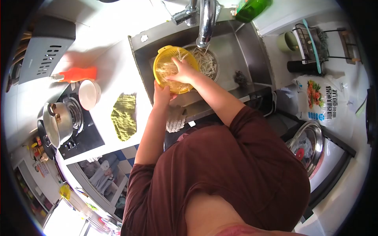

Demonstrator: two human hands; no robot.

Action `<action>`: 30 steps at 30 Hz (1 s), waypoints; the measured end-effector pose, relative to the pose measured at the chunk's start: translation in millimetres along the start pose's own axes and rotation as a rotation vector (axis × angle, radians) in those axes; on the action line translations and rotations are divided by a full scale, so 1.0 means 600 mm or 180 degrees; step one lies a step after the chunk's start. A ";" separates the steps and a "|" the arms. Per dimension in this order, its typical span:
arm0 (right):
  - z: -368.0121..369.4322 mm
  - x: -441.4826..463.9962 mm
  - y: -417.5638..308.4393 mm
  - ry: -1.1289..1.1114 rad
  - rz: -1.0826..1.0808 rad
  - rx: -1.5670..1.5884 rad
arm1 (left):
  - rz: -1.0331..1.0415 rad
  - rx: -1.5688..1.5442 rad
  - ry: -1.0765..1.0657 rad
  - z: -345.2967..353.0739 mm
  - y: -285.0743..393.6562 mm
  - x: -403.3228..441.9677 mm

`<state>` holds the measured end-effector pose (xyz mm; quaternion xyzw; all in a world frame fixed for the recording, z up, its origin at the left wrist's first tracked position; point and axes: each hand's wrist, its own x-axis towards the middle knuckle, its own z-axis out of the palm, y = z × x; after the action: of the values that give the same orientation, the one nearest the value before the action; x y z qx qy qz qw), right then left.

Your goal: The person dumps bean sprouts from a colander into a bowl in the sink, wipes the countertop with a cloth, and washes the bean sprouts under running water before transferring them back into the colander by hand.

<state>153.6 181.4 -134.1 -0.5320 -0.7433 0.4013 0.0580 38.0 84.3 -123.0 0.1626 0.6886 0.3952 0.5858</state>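
Left hand (162,95) is seen clamped on the near rim of a yellow basket (191,59), fingers partly hidden beneath. Right hand (183,73) is dipped among the basket's sprouts (165,70); whether any are pinched cannot be told. Basket is held over the sink (230,43), other sprouts (205,59) partly covered. Dark lump (240,79) can't be identified. Green bottle (253,10) is cut off.

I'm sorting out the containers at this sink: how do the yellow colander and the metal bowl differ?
The colander is yellow; the bowl is silvery. The left hand grips the colander's near edge and the right hand reaches inside it; no hand touches the bowl. Both look round and contain pale strands.
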 end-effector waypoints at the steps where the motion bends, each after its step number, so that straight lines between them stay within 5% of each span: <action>1: -0.014 -0.001 0.003 0.0008 -0.0129 0.0111 | -0.0014 -0.0044 -0.0019 -0.006 0.002 -0.005; 3: -0.054 -0.008 0.018 0.0024 -0.0379 0.0338 | -0.0050 -0.0126 -0.0061 -0.023 0.004 -0.016; 5: -0.102 -0.008 0.041 -0.0166 0.0082 0.0580 | 0.0040 -0.0140 -0.0110 -0.036 0.012 -0.036; 9: -0.079 0.054 0.167 0.0282 0.0888 -0.0462 | 0.0110 -0.0217 0.0022 -0.047 0.036 -0.069; 12: -0.014 0.080 0.200 0.0792 0.0286 -0.0763 | 0.0194 -0.0248 0.0038 -0.050 0.047 -0.076; 16: -0.016 0.076 0.187 -0.0650 0.0184 -0.1072 | 0.0084 -0.0055 0.0024 -0.062 0.051 -0.074; 19: -0.100 0.067 0.159 0.0624 0.0976 -0.0464 | 0.0135 -0.0241 0.0062 -0.066 0.053 -0.081; 22: -0.127 0.141 0.245 0.1067 0.1019 -0.0396 | 0.0128 -0.0226 0.0073 -0.069 0.058 -0.087; 30: -0.082 0.280 0.303 0.0253 0.1623 -0.0717 | 0.0167 -0.0292 0.0264 -0.054 0.066 -0.083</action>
<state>242.7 368.9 -278.0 -0.7203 -0.6225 0.2967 -0.0752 11.2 63.8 -60.3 0.1371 0.6890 0.4480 0.5530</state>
